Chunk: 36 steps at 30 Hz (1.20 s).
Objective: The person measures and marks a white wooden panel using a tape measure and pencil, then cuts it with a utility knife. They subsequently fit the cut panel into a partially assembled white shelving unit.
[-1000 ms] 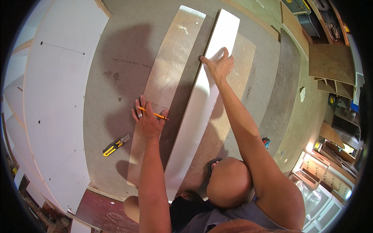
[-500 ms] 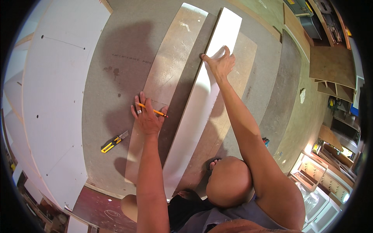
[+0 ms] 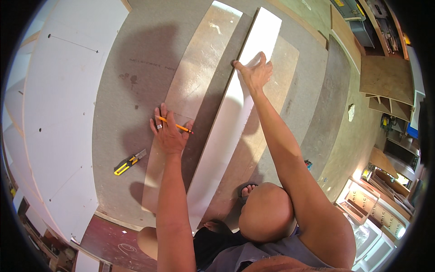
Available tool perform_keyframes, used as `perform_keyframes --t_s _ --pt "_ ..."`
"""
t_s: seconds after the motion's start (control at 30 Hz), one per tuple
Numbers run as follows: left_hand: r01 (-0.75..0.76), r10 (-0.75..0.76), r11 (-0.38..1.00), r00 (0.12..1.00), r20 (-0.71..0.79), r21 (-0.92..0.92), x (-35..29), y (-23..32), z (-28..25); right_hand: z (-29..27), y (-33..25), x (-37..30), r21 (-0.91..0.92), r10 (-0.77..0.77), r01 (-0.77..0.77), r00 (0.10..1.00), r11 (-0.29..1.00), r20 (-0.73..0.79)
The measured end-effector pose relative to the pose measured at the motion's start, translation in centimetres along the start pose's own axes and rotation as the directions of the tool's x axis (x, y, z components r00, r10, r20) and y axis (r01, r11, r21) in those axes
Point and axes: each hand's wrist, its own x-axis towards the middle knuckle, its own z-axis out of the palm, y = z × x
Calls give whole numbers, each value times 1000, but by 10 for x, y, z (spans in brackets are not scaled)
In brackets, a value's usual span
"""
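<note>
An orange pencil [image 3: 176, 124] is tucked between the fingers of my left hand [image 3: 170, 137]. That hand rests palm down, fingers spread, on a thin brown board [image 3: 192, 75]. My right hand [image 3: 256, 76] grips a long white board [image 3: 226, 118] across its width near the far end, thumb over the left edge and fingers toward the right. The white board slants from my knees to the far side, lying partly over another brown board [image 3: 276, 81]. Left of my left hand lies a yellow and black utility knife [image 3: 129, 162] with its blade out.
A large white panel [image 3: 63, 104] marked with holes and lines stands along the left. The boards lie on a grey sheet [image 3: 131, 102]. Shelving [image 3: 387, 84] and wooden drawers [image 3: 362, 199] are on the right. My bent knee [image 3: 266, 212] is close to the white board's near end.
The view has shifted slightly, so most things appear a little farther left and up. Both hands keep their places on the boards, and the pencil stays in my left hand.
</note>
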Motion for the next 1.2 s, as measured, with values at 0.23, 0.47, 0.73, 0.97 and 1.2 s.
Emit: perform_keyframes --t_s 0.23,0.47,0.73,0.97,1.2 --pt "-15 15 1000 1000 -11 -27 12 11 -11 15 16 16 -74 -14 8 997 997 -79" --pt "3 -21 993 988 -151 -115 -4 -3 1 30 40 50 -191 -112 127 990 973 86" --pt "237 -233 827 970 74 -510 -14 -37 -44 -26 71 79 243 -203 90 846 966 494" --pt "498 -277 830 760 588 -253 -239 -149 -206 -120 62 -55 99 -672 940 157 326 724" --pt "731 -674 641 681 285 -233 -486 -87 -203 -142 -13 -232 314 -199 908 -373 -277 906"
